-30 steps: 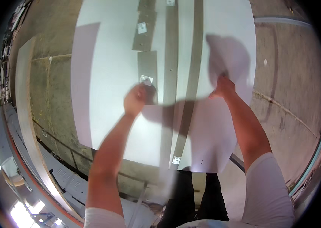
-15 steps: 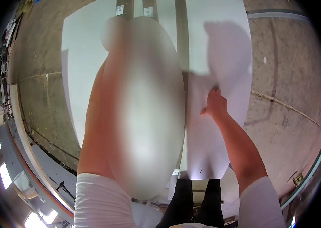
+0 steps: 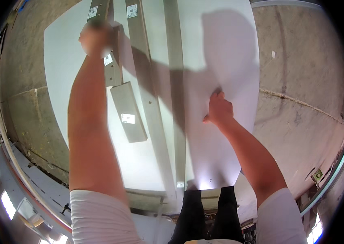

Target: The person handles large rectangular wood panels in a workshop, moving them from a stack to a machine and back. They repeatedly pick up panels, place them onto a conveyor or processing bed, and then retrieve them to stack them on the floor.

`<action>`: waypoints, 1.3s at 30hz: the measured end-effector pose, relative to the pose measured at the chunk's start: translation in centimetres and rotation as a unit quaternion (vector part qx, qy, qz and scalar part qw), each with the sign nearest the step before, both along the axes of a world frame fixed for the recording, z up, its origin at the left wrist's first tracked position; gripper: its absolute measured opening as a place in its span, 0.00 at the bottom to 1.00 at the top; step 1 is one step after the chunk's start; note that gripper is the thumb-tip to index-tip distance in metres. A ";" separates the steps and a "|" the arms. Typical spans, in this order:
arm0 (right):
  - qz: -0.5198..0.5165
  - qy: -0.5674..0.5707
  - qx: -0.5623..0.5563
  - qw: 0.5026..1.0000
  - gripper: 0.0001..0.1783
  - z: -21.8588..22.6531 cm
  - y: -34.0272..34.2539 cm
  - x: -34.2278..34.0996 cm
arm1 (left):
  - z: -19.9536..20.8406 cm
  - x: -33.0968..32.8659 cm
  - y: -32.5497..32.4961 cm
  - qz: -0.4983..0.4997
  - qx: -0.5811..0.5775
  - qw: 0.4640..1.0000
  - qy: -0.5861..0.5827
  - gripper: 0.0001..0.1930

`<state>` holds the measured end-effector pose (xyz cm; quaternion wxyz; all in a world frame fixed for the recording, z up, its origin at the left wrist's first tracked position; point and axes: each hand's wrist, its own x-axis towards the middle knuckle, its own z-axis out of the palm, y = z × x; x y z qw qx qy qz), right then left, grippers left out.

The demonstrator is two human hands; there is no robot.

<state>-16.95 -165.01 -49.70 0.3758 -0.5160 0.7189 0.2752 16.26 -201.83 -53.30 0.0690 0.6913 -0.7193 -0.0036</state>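
My left hand (image 3: 96, 38) reaches far forward over labelled grey-brown boards at the upper left. It is blurred, so its fingers and anything in them cannot be made out. Just below it, a narrow board (image 3: 113, 75) with a white label and small holes shows. A short grey-brown board (image 3: 132, 128), also labelled, lies at a slant beside my left forearm. My right hand (image 3: 222, 109) rests on a large white panel (image 3: 212, 154), thumb spread to the left and fingers forward, holding nothing visible.
Two long grey-brown boards, one left of centre (image 3: 151, 83) and one at the centre (image 3: 176, 101), run lengthwise over the white surface. Concrete floor (image 3: 298, 134) lies around it. Long grey and wooden pieces (image 3: 29, 183) stand at the lower left.
The view has shifted, and the white panel sits further left in the picture. My left arm has swung left, and the boards at the middle now show. My right hand stays on the panel.
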 end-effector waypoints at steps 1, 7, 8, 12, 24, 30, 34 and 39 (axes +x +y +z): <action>-0.004 0.001 0.010 1.000 0.53 -0.2 0.2 -0.2 | 1.1 0.1 1.2 0.039 0.039 0.997 0.056 0.23; -0.022 0.019 0.032 0.999 0.54 0.0 -0.6 0.5 | 0.4 2.1 13.5 0.101 0.089 0.986 0.100 0.41; -0.010 0.021 0.025 0.999 0.54 0.2 -0.5 0.6 | 0.1 1.9 15.5 0.112 0.104 0.984 0.092 0.47; 0.013 0.021 -0.013 1.000 0.56 -0.4 -0.1 0.8 | 0.0 2.3 15.4 0.098 0.104 0.986 0.089 0.44; 0.031 0.036 0.010 0.999 0.57 0.3 -0.7 1.0 | 3.1 3.9 36.7 0.141 0.083 0.972 0.171 0.44; 0.030 0.034 -0.050 0.998 0.58 0.4 -0.3 1.5 | 1.1 3.4 42.3 0.137 0.100 0.981 0.097 0.48; 0.046 0.019 -0.049 0.998 0.57 0.4 -0.8 1.7 | 2.2 4.2 41.6 0.101 0.086 0.990 0.056 0.54; 0.017 0.014 -0.100 0.995 0.49 0.4 0.2 1.6 | 6.7 4.8 40.9 0.201 0.219 0.923 0.244 0.58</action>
